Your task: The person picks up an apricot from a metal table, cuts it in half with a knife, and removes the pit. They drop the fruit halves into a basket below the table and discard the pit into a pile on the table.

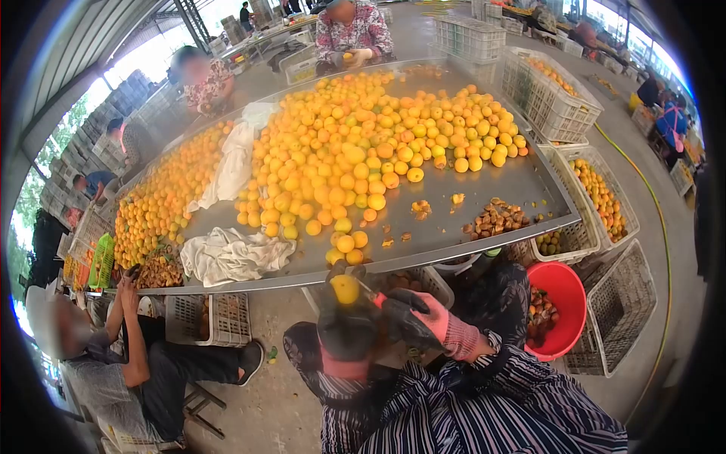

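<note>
Fruit (345, 289) sits gripped in the forward-pointing left hand (345, 327), the right hand (425, 315) angled inward, clasping a red-handled tool (379, 300).

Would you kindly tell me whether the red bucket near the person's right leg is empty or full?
Neither: it looks partly filled. Brownish pieces lie inside the red bucket, while bare inner wall shows around them.

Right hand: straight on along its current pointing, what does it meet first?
The right hand would probably meet the orange fruit held in the left hand; depth between them is unclear.
</note>
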A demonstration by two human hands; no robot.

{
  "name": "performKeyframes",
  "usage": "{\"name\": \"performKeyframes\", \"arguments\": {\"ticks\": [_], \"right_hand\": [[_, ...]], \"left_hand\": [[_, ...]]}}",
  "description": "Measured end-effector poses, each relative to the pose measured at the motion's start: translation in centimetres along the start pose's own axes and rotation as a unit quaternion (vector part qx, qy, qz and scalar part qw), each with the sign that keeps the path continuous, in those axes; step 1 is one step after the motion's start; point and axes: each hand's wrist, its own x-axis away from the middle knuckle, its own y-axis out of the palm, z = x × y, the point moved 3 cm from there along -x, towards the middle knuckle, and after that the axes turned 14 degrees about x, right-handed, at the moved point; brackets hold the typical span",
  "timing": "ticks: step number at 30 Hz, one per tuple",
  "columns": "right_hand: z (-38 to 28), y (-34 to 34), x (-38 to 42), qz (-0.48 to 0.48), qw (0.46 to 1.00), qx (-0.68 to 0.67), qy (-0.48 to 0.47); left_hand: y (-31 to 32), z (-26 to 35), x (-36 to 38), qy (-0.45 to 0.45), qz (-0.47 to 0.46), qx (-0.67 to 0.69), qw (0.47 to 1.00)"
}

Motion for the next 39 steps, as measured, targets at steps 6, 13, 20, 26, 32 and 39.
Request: {"name": "performKeyframes", "arguments": {"ticks": [6,13,20,26,32,39], "right_hand": [[0.8,0.4,-0.3,-0.010,0.997,0.075,-0.022],[3.4,0.0,0.2,-0.027,0.998,0.060,0.010],[0.3,1.7,0.3,0.028,0.970,0.240,-0.030],[-1.6,2.3,-0.1,0.030,0.879,0.475,0.037],[-0.2,1.8,0.6,0.047,0.848,0.527,0.018],[-1.2,1.8,0.5,0.046,0.839,0.541,0.034]], "left_hand": [[1.9,0.0,0.4,0.038,-0.005,0.030,0.999],[2.7,0.4,1.2,0.045,-0.035,0.047,0.997],[0.7,0.7,1.8,-0.019,-0.043,0.074,0.996],[1.8,1.1,1.3,0.064,0.045,-0.123,0.989],[-0.7,0.5,0.7,0.016,0.057,0.006,0.998],[1.5,0.6,0.7,0.122,0.088,-0.171,0.974]]}}
